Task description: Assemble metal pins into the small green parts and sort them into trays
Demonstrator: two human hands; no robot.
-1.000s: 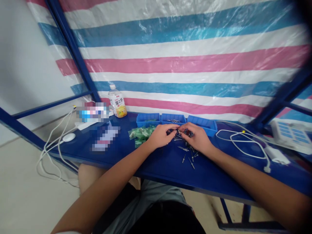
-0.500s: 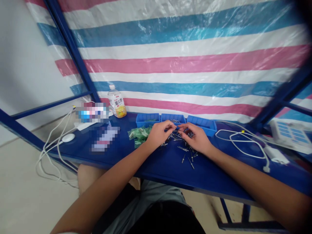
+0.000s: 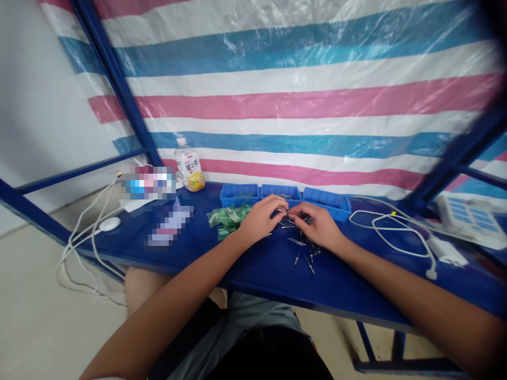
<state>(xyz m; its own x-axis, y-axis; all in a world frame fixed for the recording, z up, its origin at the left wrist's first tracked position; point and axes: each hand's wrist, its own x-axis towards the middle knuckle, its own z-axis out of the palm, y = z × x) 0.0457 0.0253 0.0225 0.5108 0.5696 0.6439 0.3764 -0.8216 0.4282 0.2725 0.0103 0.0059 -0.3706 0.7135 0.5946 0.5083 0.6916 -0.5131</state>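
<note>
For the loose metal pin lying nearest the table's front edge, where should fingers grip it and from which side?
Probably pinch the loose metal pin across its thin shaft near mid-length, from above. It lies flat on the blue table, apart from the pile, with bare surface around it, so fingertips could close from both sides.

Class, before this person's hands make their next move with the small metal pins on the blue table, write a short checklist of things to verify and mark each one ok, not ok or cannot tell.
1. Both hands over the pile of small metal pins: ok; left hand and right hand meet there.
2. A pin gripped between fingertips: cannot tell, too small.
3. Three blue plastic trays within reach behind the hands: ok.
4. Green plastic pieces close beside the left hand: ok.
5. White cable apart from the pins: ok.
6. Plastic drink bottle upright, away from hands: ok.
</note>
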